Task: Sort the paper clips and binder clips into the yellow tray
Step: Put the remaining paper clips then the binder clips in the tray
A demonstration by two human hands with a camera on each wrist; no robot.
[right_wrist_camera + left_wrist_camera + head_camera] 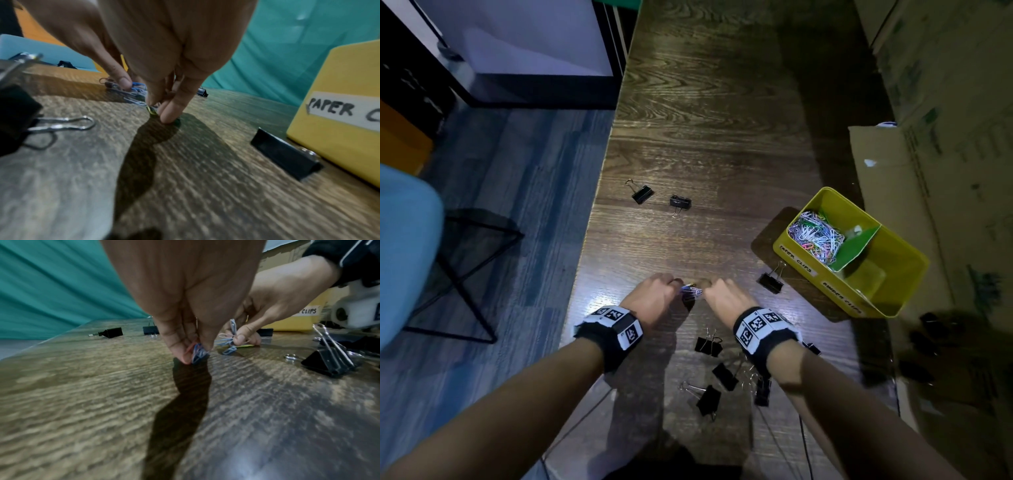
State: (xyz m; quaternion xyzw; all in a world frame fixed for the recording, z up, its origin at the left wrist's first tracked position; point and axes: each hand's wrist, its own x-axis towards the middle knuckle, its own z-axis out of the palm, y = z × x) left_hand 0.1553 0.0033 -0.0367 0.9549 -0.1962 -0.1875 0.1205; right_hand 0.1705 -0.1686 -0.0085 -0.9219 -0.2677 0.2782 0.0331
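A small heap of coloured paper clips (691, 292) lies on the wooden table between my two hands. My left hand (658, 295) pinches a bunch of blue and red paper clips (198, 352) against the tabletop. My right hand (722, 296) pinches several blue paper clips (230, 339) and its fingertips (169, 112) press a yellow-green clip (151, 110) on the wood. The yellow tray (900, 274) stands at the right; its far compartment holds a pile of paper clips (816, 236). Black binder clips lie scattered: two far ones (643, 193) (680, 202), one by the tray (771, 281), several near my wrists (709, 345).
A green card divider (856, 246) splits the tray, which carries handwritten labels (345, 110). Cardboard boxes (914, 192) stand along the right. The table's left edge (585, 240) drops to the floor, where a blue chair (407, 246) stands. Cables trail near my body.
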